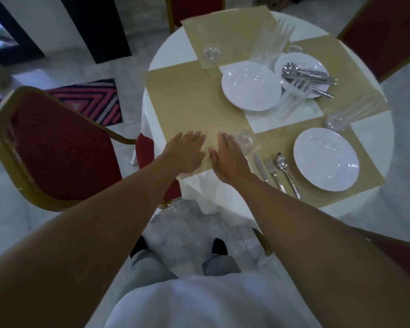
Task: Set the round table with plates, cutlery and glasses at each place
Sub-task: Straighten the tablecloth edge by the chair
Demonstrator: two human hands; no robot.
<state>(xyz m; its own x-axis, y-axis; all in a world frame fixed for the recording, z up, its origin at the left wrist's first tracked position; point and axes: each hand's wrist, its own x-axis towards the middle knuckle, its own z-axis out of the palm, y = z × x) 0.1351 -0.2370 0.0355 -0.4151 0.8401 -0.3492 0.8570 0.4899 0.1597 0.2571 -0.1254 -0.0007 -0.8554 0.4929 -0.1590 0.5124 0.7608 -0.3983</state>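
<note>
Left hand [187, 152], right hand [225, 158] empty, fingers straight, on placemat [187, 100], glass [243, 141] perhaps touching right, chair [57, 147] alongside

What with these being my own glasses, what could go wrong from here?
1. The right hand lies flat right beside the short glass; a sideways sweep could tip it.
2. It and the left hand rest on the placemat, which also carries the stacked plates; tugging it could shift them toward the tall glasses.
</note>
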